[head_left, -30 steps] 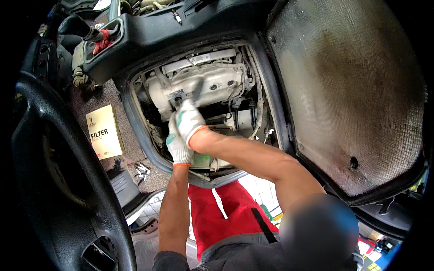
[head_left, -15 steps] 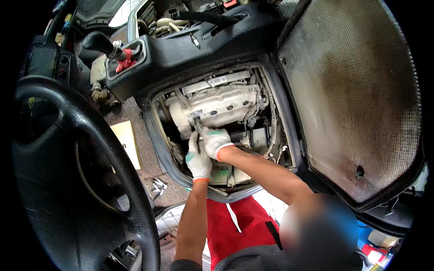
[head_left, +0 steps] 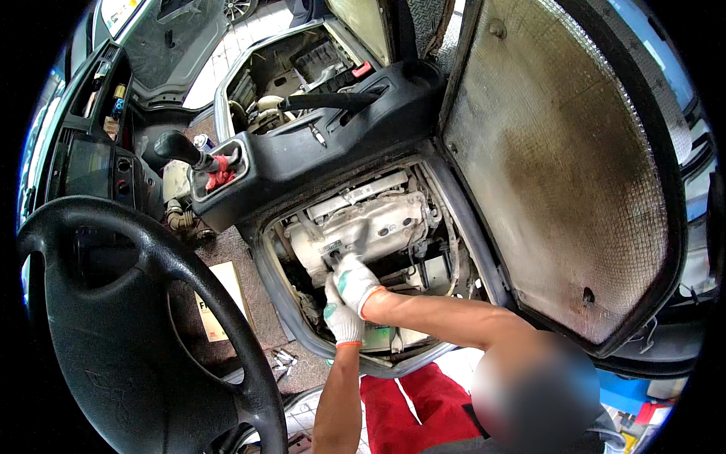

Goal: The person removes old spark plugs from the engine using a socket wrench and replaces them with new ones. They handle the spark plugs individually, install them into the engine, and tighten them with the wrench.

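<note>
Both my hands wear white knit gloves with green patches. They meet at the near left side of the silvery engine cover, close to its leftmost round hole. My right hand is closed beside that hole, and a grey, motion-smeared shape shows just above its fingers. What it grips cannot be made out. My left hand is closed just below and touches the right; whatever is in its fingers is hidden. Farther along the engine cover are more dark round holes.
A hinged hatch lid with foil lining stands raised at right. The steering wheel fills the lower left. A console bears a gear lever and a spark plug. A yellowish box and small white-and-metal pieces lie on carpet.
The view has shifted, so the engine bay appears lower and more shows beyond the console. My hands stay together by the same hole; a grey blur has appeared above my right hand.
</note>
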Demonstrator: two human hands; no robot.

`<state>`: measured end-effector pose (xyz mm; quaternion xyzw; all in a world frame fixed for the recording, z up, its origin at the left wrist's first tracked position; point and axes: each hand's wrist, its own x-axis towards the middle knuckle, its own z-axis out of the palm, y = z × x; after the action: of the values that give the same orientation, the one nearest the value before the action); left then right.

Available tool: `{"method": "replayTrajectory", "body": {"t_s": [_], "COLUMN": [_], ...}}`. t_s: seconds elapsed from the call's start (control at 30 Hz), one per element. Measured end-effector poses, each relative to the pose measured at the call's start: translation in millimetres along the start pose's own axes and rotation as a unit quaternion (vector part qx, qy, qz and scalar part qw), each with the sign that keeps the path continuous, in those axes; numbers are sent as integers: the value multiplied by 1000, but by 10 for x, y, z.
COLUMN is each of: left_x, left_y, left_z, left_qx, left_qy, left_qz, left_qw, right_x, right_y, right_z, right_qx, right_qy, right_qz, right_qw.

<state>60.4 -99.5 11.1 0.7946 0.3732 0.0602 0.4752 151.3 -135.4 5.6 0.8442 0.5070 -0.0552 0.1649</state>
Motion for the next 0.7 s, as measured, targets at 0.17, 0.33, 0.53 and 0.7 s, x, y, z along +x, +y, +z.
{"method": "replayTrajectory", "body": {"t_s": [0.17, 0.33, 0.53, 0.7], "left_x": [1, -17, 2, -7], "left_y": [-149, -32, -168, -212], "left_z": [38, 33, 54, 68], "left_qx": [-35, -27, -74, -141], "left_qy": [24, 44, 48, 43], "left_qz": [35, 9, 3, 4], "left_qw": [998, 999, 996, 989], "right_x": [-157, -58, -169, -309], "right_y": [94, 311, 677, 437], "right_z": [200, 167, -67, 253], "right_qx": [284, 208, 360, 488], "right_qy": [-11, -40, -119, -103], "right_qz": [98, -36, -26, 85], "right_qw": [954, 977, 925, 863]}}
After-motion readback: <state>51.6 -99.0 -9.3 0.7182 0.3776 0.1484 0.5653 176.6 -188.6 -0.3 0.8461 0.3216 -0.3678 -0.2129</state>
